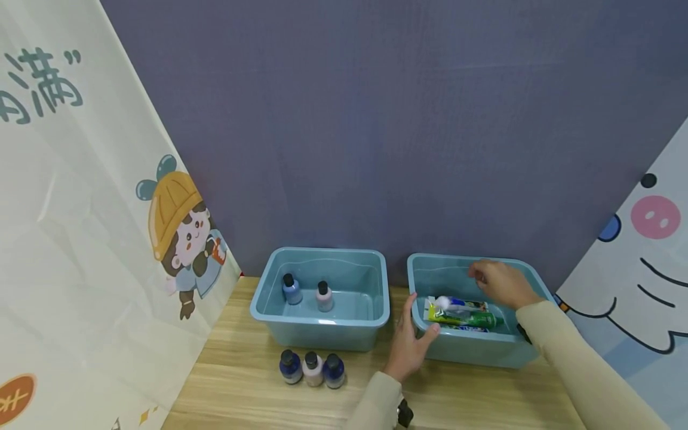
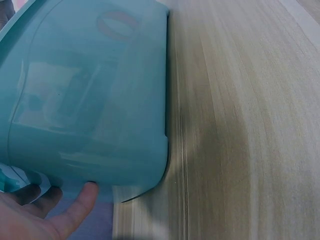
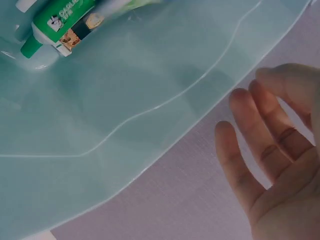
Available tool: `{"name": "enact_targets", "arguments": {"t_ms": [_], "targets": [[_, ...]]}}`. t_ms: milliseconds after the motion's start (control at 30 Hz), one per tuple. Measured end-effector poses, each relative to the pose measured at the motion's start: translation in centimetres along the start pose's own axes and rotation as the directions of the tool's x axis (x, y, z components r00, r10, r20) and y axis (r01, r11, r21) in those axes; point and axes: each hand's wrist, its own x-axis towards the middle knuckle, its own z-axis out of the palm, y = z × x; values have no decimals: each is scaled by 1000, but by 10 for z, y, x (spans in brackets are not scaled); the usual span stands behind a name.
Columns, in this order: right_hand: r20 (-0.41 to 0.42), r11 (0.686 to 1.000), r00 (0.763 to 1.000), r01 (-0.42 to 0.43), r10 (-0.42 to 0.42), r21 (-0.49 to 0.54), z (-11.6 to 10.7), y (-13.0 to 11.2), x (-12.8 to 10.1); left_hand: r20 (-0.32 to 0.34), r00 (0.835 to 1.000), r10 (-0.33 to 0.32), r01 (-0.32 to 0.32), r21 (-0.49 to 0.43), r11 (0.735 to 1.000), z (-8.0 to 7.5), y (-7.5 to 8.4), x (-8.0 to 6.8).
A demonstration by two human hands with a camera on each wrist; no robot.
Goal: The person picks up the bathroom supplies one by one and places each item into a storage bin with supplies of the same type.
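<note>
Wooden table (image 1: 226,370) before purplish backdrop (image 1: 376,149), left hand (image 1: 407,346), right hand (image 1: 502,282), fingers apart, at bin (image 1: 473,350)

Your head camera looks forward and down from above, the farthest of the three, taking in your left hand (image 1: 407,349), your right hand (image 1: 504,285) and the plain grey-purple backdrop (image 1: 349,149) beyond them. Your left wrist camera looks from close by, its picture turned sideways, past that hand at the outside of the light-blue rectangular plastic bin (image 1: 473,351) and the pale wood-grain desk (image 1: 231,382); your head view shares both. Your right wrist camera looks closely into that bin, sharing its green-and-white tube (image 3: 64,19) with your head view.
</note>
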Motion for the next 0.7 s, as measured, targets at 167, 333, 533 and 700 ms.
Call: {"name": "enact_targets", "arguments": {"t_ms": [167, 333, 533, 700], "targets": [[13, 1000, 1000, -12, 12, -12, -5, -4, 0, -5, 1000, -5, 5, 8, 1000, 0, 0, 0], [74, 999, 997, -38, 37, 4, -7, -10, 0, -2, 1000, -11, 11, 4, 1000, 0, 0, -1], [88, 999, 995, -48, 46, 20, -10, -20, -4, -10, 1000, -4, 4, 7, 1000, 0, 1, -1], [55, 999, 998, -31, 28, 38, -12, -29, -11, -11, 1000, 8, -8, 14, 1000, 0, 1, -1]]}}
